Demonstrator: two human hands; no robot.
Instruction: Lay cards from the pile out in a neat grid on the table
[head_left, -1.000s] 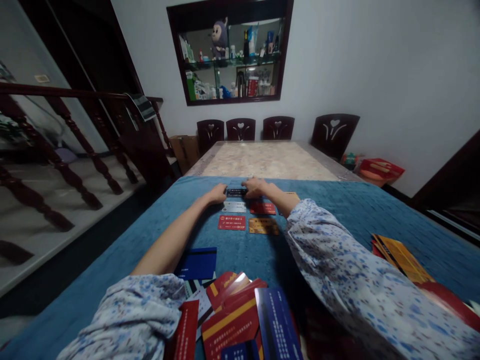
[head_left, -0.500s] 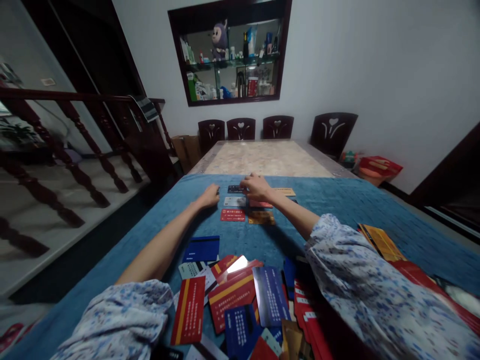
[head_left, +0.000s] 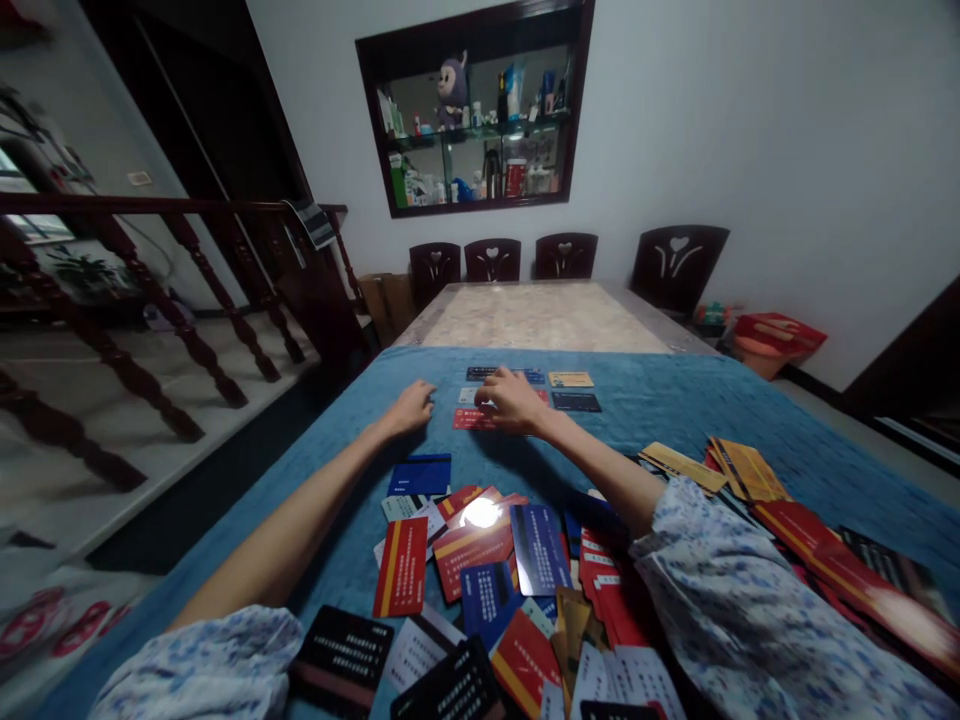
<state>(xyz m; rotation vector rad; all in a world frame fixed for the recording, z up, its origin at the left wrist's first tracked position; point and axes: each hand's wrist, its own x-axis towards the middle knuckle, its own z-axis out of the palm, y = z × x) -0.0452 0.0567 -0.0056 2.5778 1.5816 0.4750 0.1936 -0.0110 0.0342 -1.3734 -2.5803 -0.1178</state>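
My right hand (head_left: 511, 402) is lowered over the laid-out cards, fingers bent and apart, with fingertips at the silver card (head_left: 466, 396) and just above the red card (head_left: 472, 419). It partly covers both and hides most of another red card. A black card (head_left: 480, 374) and a blue card (head_left: 534, 377) lie behind it. To its right are a gold card (head_left: 571, 380) and a dark card (head_left: 576, 402). My left hand (head_left: 411, 408) rests on the blue cloth (head_left: 352, 420), left of the rows, its fingers loosely bent and apart with nothing visible in them.
A heap of mixed cards (head_left: 480, 560) spreads between my forearms, with a blue card (head_left: 420, 474) at its far left edge. More cards (head_left: 750, 470) lie beyond my right sleeve. Several chairs (head_left: 566, 257) stand around the far end of the table (head_left: 525, 310).
My right hand has come nearer, from the back row onto the front cards. My left hand has drawn back slightly and its fingers have loosened. The view has shifted.
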